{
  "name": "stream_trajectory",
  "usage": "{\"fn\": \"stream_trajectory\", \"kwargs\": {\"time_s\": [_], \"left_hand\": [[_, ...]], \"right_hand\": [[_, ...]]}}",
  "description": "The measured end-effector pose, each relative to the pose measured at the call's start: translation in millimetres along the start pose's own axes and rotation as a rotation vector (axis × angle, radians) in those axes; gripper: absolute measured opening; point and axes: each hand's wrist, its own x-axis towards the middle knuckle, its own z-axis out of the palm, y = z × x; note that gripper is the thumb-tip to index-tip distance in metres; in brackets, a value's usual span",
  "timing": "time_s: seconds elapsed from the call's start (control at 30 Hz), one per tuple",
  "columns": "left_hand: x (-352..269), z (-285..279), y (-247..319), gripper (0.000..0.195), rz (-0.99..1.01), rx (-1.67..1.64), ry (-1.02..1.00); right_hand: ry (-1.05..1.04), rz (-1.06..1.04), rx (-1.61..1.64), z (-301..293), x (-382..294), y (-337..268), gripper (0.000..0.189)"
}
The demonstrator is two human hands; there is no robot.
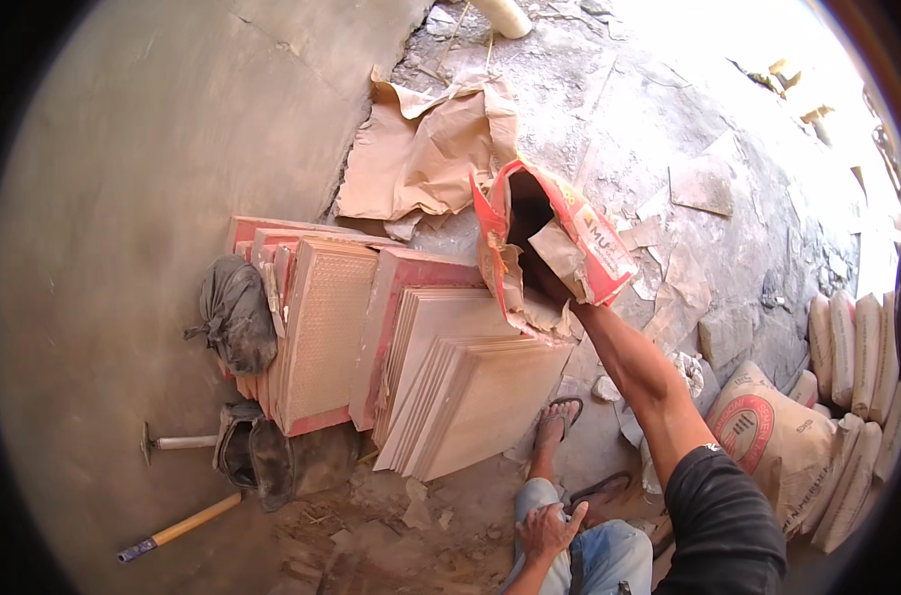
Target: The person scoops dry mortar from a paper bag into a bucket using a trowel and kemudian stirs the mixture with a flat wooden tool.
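My right forearm (pixel 632 357) reaches into the torn mouth of a red and white paper bag (pixel 606 249). The bag's dark inside hides my right hand, so what it touches cannot be seen. Brown paper lining hangs ragged around the opening. My left hand (pixel 551 532) rests on my knee in light blue jeans (pixel 614 554), thumb and fingers apart, holding nothing. Just left of the bag, a stack of thin flat tiles (pixel 487 405) leans on edge. Behind it stand more tiles (pixel 331 327) and red tile cartons (pixel 420 271).
A tied black plastic bag (pixel 238 316) sits against the tiles. Below are an open black bag (pixel 257 454) and a wooden handle (pixel 190 524). Crumpled brown paper (pixel 435 149) lies by the wall (pixel 160 149). Cement sacks (pixel 770 431) are piled at right. My sandalled foot (pixel 558 420) is near the tiles.
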Motion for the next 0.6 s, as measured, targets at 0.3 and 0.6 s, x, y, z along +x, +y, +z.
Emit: {"fn": "stream_trajectory", "kwargs": {"time_s": [0.3,0.6], "left_hand": [[1,6,-6,0.08,0.011,0.009,0.025],[4,21,-17,0.075,0.052,0.02,0.071]], "right_hand": [[0.041,-0.012,0.21,-2,-44,-24,0.031],[0.084,0.239,0.283,-45,-107,-48,0.033]]}}
